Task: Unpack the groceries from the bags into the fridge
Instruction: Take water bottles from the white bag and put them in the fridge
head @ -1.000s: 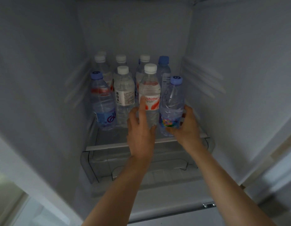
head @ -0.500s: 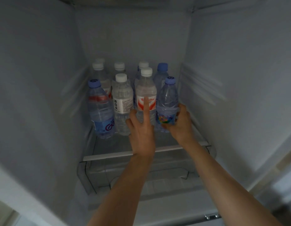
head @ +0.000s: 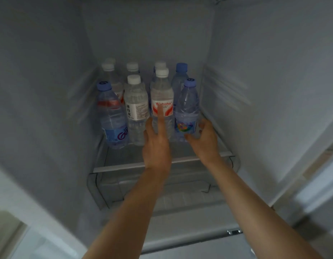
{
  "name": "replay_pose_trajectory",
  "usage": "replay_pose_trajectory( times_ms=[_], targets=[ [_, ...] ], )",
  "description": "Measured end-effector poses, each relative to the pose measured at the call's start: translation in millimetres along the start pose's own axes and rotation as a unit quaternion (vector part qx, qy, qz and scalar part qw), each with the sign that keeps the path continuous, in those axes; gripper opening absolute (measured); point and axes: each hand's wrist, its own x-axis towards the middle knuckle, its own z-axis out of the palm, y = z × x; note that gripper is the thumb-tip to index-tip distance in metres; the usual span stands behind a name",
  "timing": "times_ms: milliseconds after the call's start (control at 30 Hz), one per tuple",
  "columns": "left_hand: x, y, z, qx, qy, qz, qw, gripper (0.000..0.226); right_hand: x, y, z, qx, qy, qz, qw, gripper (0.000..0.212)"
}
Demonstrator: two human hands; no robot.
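Dim fridge interior (head: 264, 71), glass shelf (head: 135, 156) under both hands. Left hand (head: 156, 144) open, straight index finger pressed up the red-label bottle (head: 162, 101). Right hand (head: 205, 137) loosely cupped around the blue-cap bottle (head: 187, 111); actual grip unclear. Nine bottles counted: four in front, five behind, rear ones partly hidden.

bare forearms, no sleeves visible

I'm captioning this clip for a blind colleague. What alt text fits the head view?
Two bare hands reach into an open fridge, the left hand resting straight fingers on a red-labelled water bottle, the right hand cupped round a blue-capped bottle. Several more water bottles stand behind and beside them on the glass shelf.
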Motion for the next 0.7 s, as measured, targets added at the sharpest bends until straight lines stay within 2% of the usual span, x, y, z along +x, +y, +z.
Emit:
replay_pose_trajectory(
  times_ms=[100,233,467,700],
  targets=[
    [-12,-5,-13,-0.044,-0.002,0.012,0.999,0.084,-26,-6,-12,0.007,0.005,-0.011,1.000,0.043],
    [-45,-5,-42,-0.062,0.016,0.034,0.997,0.057,-69,-10,-30,-0.007,0.008,-0.028,1.000,0.041],
    [-147,3,-101,-0.102,0.014,-0.011,0.995,0.027,-167,-9,-60,-0.007,-0.017,-0.058,0.998,0.042],
    [-243,3,-135,-0.143,-0.030,-0.047,0.988,0.020,-276,4,-95,0.005,-0.072,-0.035,0.997,0.039]
  ],
)
